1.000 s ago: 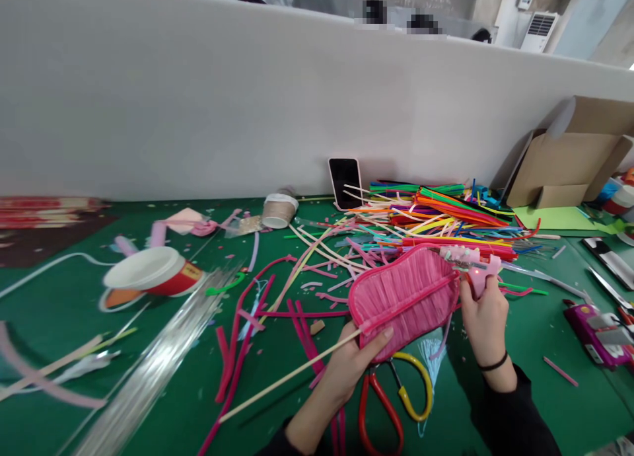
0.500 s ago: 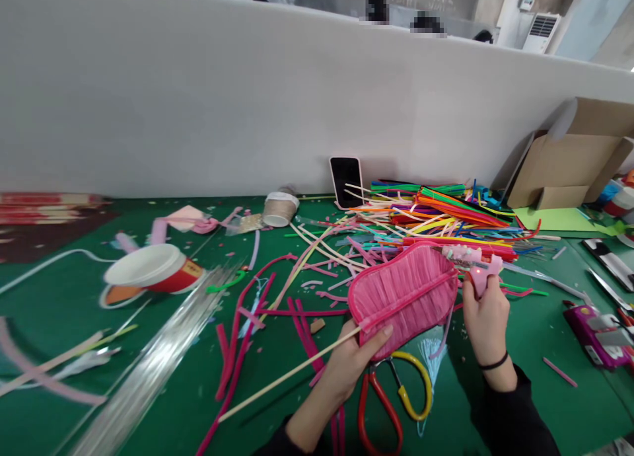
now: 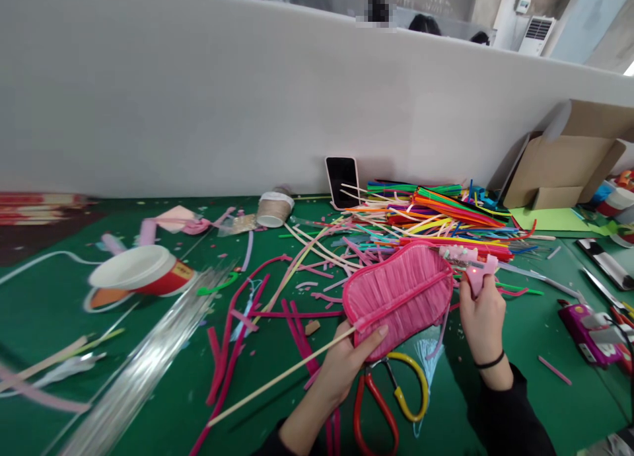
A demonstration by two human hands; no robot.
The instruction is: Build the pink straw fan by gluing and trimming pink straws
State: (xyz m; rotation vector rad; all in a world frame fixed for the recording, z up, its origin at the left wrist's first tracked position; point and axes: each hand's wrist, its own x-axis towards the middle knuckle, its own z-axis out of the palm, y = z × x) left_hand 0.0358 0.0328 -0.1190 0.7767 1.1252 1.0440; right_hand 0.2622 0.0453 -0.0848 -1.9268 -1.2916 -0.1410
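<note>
My left hand [image 3: 354, 357] is closed on the lower end of a pink fan [image 3: 391, 297], thumb on top. The fan has a pleated-looking face, a darker pink rim and a thin wooden stick handle [image 3: 282, 377] that slants down to the left. In my right hand [image 3: 483, 324] is a pink hot glue gun [image 3: 473, 264] with a small lit red light. Its nozzle meets the fan's upper right rim; whether it touches cannot be made out. Under the fan lie scissors [image 3: 379, 410] with one red and one yellow handle, beside a light blue tassel [image 3: 430, 357].
Behind the fan is a heap of coloured pipe cleaners [image 3: 436, 211], with a phone [image 3: 343, 182] leaning on the white partition. Paper cup [image 3: 143, 271] and clear sticks [image 3: 148, 363] lie left. A purple power strip [image 3: 589, 334] and cardboard box [image 3: 559, 158] are right.
The view has turned slightly, so the scene sits a little further left. Both hands keep their holds, and the glue gun stays at the fan's upper right rim.
</note>
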